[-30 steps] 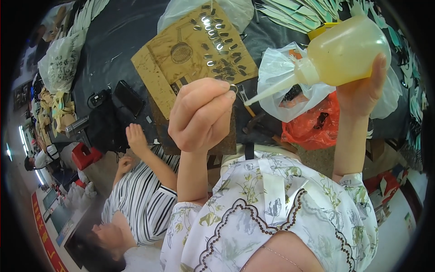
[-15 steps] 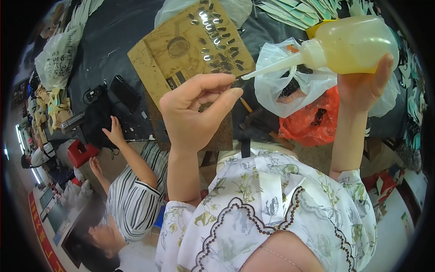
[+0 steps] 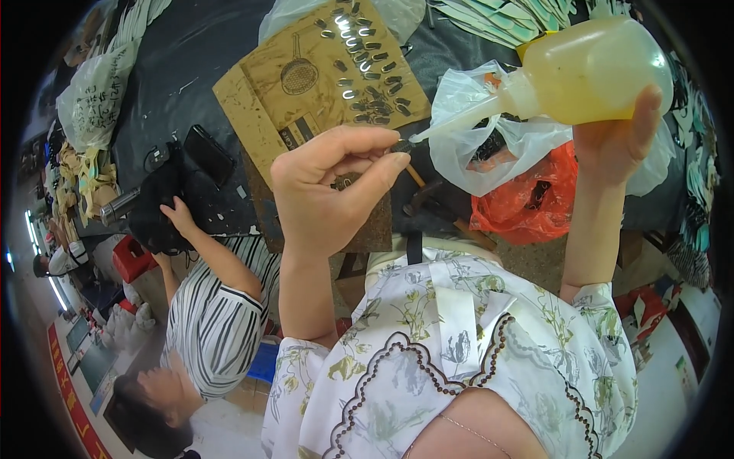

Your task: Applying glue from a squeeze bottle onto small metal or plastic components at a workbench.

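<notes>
Between thumb and forefinger, my left hand [image 3: 325, 191] pinches a small dark, shiny piece [image 3: 402, 145] that looks like the buckle-shaped pieces on the board. My right hand [image 3: 615, 145] supports a squeeze bottle [image 3: 592, 73] of yellowish liquid, tipped on its side. The bottle's tapered white nozzle [image 3: 459, 120] points left, and its tip is at the small piece; whether they touch is hard to see. Behind my left hand lies a brown cardboard sheet [image 3: 264, 99] bearing several small dark buckle-like pieces [image 3: 372, 57] in loose rows.
White [image 3: 466, 164] and red plastic bags [image 3: 527, 203] sit under the bottle. A hammer [image 3: 420, 195] lies near the table's front edge. Pale green cut pieces [image 3: 497, 19] are piled at the back right. At left, a co-worker in stripes [image 3: 218, 321] handles a black bag [image 3: 157, 206].
The nozzle tip has come slightly down to the small piece, which now shows more between my left fingertips. The co-worker's hands have moved onto the black bag.
</notes>
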A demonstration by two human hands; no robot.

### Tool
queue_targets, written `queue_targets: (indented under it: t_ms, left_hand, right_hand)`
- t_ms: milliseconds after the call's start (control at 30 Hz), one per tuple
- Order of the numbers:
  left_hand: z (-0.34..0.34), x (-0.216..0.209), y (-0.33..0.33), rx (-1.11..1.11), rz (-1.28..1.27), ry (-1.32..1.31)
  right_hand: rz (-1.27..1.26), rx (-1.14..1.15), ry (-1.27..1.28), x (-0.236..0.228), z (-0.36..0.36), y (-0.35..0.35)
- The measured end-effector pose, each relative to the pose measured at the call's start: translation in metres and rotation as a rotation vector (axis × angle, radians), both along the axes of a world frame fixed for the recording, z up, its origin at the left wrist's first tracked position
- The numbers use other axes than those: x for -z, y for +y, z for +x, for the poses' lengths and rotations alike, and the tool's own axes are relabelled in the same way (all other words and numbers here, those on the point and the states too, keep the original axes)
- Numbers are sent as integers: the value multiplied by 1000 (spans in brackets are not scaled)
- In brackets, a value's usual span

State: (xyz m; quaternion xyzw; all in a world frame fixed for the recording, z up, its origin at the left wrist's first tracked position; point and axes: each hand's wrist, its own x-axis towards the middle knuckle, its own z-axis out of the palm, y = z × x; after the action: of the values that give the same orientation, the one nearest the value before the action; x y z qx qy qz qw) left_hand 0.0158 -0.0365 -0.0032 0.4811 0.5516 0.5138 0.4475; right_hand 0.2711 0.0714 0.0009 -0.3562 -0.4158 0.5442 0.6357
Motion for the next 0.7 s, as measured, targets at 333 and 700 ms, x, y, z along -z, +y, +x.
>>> queue_targets:
  t_ms: [333,700]
  left_hand:
    - [-18,15,8,-19,-48,-36]
    - [-103,173,113,-199,-241,-66]
  right_hand:
    - [-199,17,68,5,-1,-8]
    - [-399,172,299,44,3,-11]
